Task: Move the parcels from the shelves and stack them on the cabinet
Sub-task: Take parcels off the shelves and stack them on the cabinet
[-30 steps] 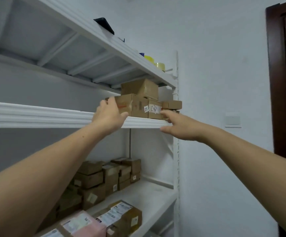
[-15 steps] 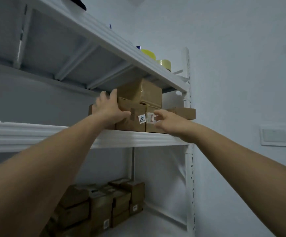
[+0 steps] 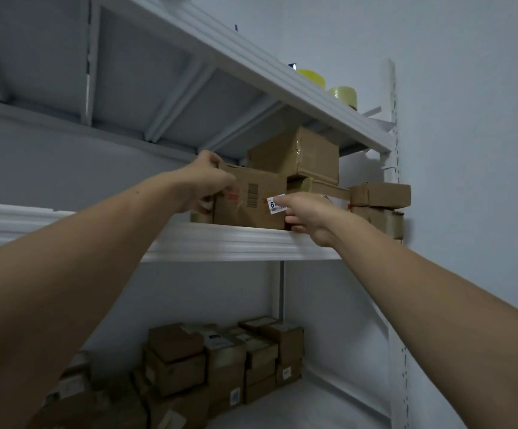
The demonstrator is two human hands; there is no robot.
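- Parcel (image 3: 250, 198): brown carton with a barcode and a white number label, standing at the front edge of the middle shelf (image 3: 236, 243), toward its right end.
- Long axis: runs left to right, parallel to the shelf's front edge. The broad printed face points out at the person.
- Left hand (image 3: 208, 181): at the parcel's left end, fingers curled over the top left corner, gripping it.
- Right hand (image 3: 307, 212): at the right end, low down, fingers curled round the front right corner and thumb near the bottom edge, gripping. It part-covers the label.
- Key relation: the parcel lies between the two hands, one on each short end. Neither arm is clearly nearer, and both reach up and forward.
- Upper parcel (image 3: 295, 156): tilted, just behind and to the right. Cannot tell whether it leans on the held one.
- Judgement: pull straight toward the person, across the long axis, keeping the parcel level. Watch the upper parcel for slip.
- Cabinet not in view.
- More cartons (image 3: 220, 357) sit on the shelf below.
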